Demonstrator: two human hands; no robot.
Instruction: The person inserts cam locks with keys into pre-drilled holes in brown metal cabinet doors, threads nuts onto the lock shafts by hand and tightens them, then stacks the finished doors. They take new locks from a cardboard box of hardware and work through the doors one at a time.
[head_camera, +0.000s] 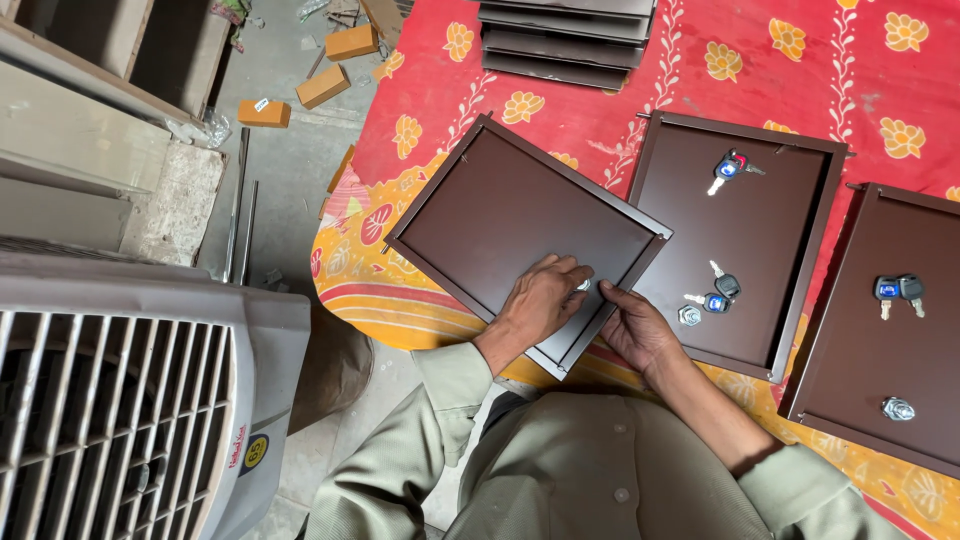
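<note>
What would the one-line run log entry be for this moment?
left hand: flat on brown metal panel | right hand: at panel's near edge | small metal part: between fingers | keys: on neighbouring panel

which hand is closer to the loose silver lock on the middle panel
Right. The right hand grips the near panel's edge just beside the silver lock; the left hand rests farther away on the near panel.

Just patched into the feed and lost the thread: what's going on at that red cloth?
A person sits over a brown metal panel tilted on the red flowered cloth. The left hand lies flat inside it near its lower edge; the right hand grips that edge, fingers meeting by a small silvery part. Two more panels lie alongside, holding keys.
</note>
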